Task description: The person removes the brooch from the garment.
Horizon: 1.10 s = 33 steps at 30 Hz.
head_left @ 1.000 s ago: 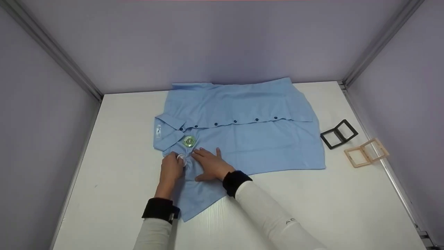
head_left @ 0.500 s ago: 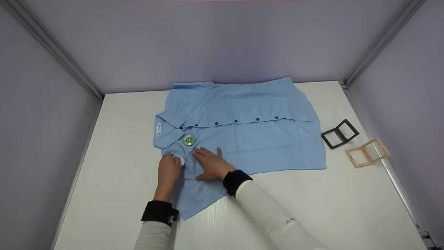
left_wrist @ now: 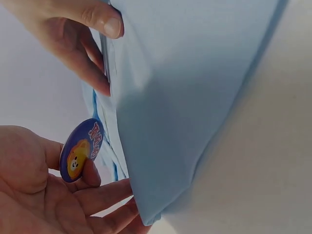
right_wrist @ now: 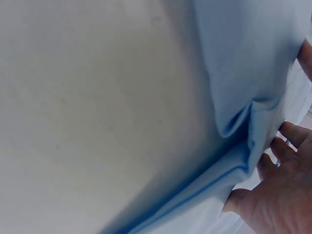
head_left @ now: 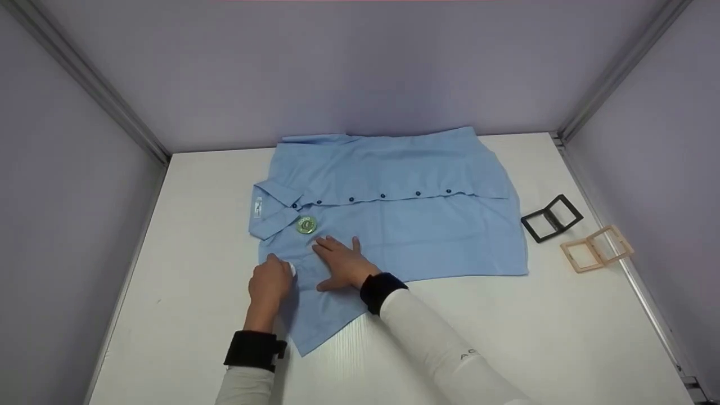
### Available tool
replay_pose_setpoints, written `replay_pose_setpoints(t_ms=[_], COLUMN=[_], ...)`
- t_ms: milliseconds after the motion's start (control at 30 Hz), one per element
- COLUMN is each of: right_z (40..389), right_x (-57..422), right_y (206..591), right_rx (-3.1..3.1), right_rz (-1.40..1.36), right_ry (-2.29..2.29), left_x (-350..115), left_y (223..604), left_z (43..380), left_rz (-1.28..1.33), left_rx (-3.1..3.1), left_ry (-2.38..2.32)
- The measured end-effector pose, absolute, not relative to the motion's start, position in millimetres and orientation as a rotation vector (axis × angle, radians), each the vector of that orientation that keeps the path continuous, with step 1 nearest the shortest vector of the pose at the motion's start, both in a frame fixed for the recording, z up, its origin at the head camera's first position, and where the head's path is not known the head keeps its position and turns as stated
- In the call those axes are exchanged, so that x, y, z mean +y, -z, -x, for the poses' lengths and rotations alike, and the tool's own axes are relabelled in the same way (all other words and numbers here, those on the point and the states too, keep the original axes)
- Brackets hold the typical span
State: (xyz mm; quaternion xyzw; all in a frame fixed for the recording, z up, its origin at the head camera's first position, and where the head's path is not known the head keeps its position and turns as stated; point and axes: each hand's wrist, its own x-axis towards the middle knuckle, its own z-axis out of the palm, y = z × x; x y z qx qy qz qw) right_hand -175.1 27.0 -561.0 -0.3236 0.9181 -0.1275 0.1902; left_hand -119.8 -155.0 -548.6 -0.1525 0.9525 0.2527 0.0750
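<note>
A light blue collared shirt (head_left: 422, 236) lies spread with dark buttons along its front and its collar to the left. My left hand (head_left: 271, 284) pinches a round badge (left_wrist: 80, 148) between thumb and finger, at the shirt's lower left part. The left wrist view shows its blue face with a yellow animal's head; in the head view only a bit of white edge shows. Flat on the shirt, to the right of it, rests my right hand (head_left: 342, 263), fingers spread. A round green badge (head_left: 306, 225) sits on the shirt just below the collar; how it is fastened cannot be seen.
Toward the right edge of the white table (head_left: 185, 225) stand a black hinged frame (head_left: 552, 218) and a light wooden one (head_left: 597, 249), both unfolded. Grey-violet panels (head_left: 360, 67) wall the back and sides.
My left hand has drawn back a little toward the lower left with its badge, and the bunched cloth beside it lies flatter. The right hand stays almost where it was.
</note>
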Motion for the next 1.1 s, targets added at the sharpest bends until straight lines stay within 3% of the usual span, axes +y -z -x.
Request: replay_pose_setpoints(t_ms=[567,1100], right_z=[171.6,162.5], right_x=[31.1,64.8], right_y=[564.7,553.2], right_rx=[2.588,2.239], right_rz=[0.952,0.775], right_ry=[0.38,1.312], left_x=[-159.7,-136.7], left_y=[551.5,529.5], left_z=[120.8,115.7], left_rz=[0.468,0.351], left_rx=[2.854,2.875], left_ry=[-0.806,-1.539])
